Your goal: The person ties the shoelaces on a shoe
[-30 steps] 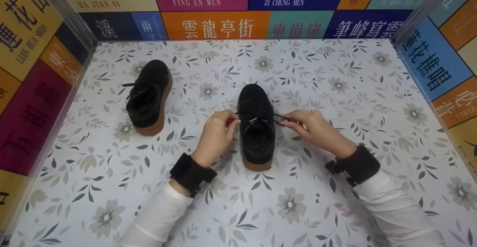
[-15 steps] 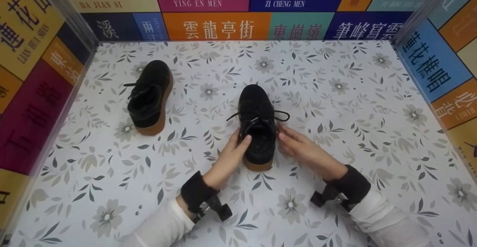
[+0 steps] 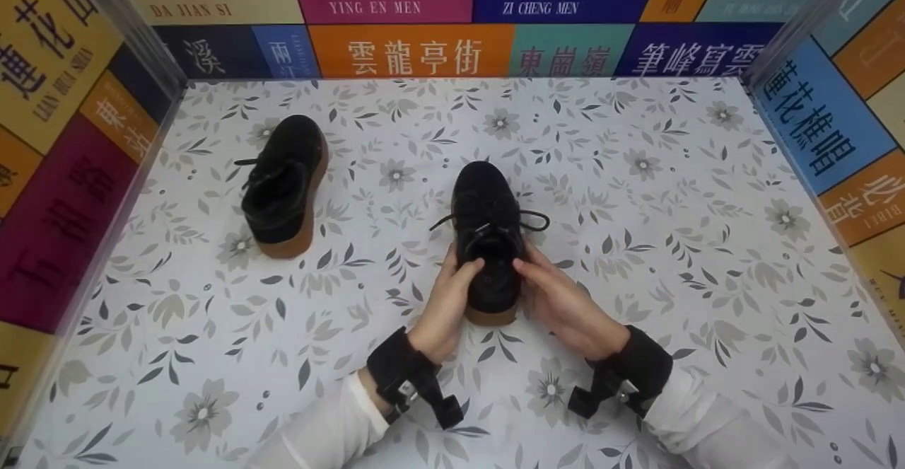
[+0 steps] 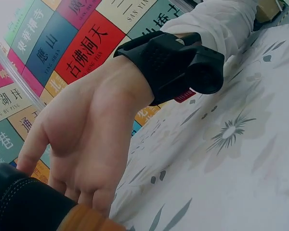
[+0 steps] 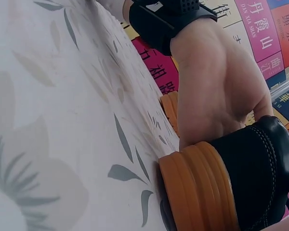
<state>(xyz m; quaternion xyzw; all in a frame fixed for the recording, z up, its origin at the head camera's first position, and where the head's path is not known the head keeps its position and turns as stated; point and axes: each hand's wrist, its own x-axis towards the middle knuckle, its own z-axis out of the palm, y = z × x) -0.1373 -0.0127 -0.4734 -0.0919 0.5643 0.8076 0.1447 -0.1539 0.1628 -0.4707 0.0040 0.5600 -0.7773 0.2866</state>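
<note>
A black shoe (image 3: pixel 484 193) with a tan sole stands upright in the middle of the head view, toe pointing away. Its lace makes a loop on the right and sticks out on the left. My left hand (image 3: pixel 447 306) grips the left side of the heel part, thumb over the collar. From the right, my right hand (image 3: pixel 569 310) holds the same part, its thumb also at the collar edge. The heel (image 5: pixel 245 173) shows close up in the right wrist view, beside my right palm. Both hands' outer fingers are partly hidden by the shoe.
A second black shoe (image 3: pixel 286 165) with a tan sole stands at the back left, one lace end sticking out. Flower-patterned white sheet (image 3: pixel 636 228) covers the surface. Panels with coloured lettering (image 3: pixel 424 51) wall in the back and both sides.
Both hands have let go of the laces and moved back toward the heel, where they now grip the shoe's two sides. The shoe has stayed in about the same place.
</note>
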